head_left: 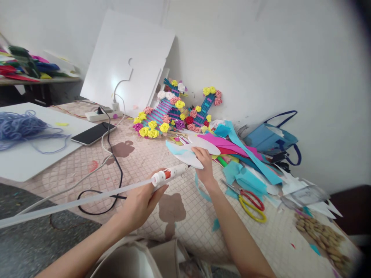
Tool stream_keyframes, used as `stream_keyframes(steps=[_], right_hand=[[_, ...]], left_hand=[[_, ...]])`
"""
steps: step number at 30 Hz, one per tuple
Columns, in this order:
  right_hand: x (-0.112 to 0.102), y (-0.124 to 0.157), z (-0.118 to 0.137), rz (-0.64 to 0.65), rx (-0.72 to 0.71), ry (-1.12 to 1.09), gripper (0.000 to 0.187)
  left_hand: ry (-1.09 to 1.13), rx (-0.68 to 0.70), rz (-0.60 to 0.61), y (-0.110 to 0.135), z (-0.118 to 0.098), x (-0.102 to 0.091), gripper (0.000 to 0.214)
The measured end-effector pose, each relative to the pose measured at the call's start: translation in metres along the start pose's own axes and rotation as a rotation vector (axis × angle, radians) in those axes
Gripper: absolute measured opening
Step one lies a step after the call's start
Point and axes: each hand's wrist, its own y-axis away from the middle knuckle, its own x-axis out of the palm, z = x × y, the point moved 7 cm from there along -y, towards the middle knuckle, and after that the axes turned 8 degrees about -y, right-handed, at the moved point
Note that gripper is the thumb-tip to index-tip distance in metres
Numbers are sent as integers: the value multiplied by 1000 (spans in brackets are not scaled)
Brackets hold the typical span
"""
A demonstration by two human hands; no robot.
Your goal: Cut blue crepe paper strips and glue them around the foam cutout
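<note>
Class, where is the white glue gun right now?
In the head view, the white glue gun is below and left of centre, gripped in the left hand, its nozzle close to the white cut-out that the right hand holds.

The room is bright. A shiny spot glows on the big, flat white board [124, 48], and a soft grey shadow sits beside it on the plain white wall [255, 58]. The right corners look dark and fuzzy; the small tan peanuts in shells [321, 237] are blurry.
</note>
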Motion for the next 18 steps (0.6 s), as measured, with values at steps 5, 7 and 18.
stream_keyframes(steps=[5, 7, 18], right_hand=[[-1, 0, 0, -4, 3, -13, 42], [-2, 0, 1, -6, 5, -18, 40], [-2, 0, 2, 0, 9, -23, 39]], left_hand=[[12, 23, -35, -2, -5, -2, 24], [0, 18, -57, -2, -3, -6, 24], [1, -45, -68, -3, 6, -16, 31]])
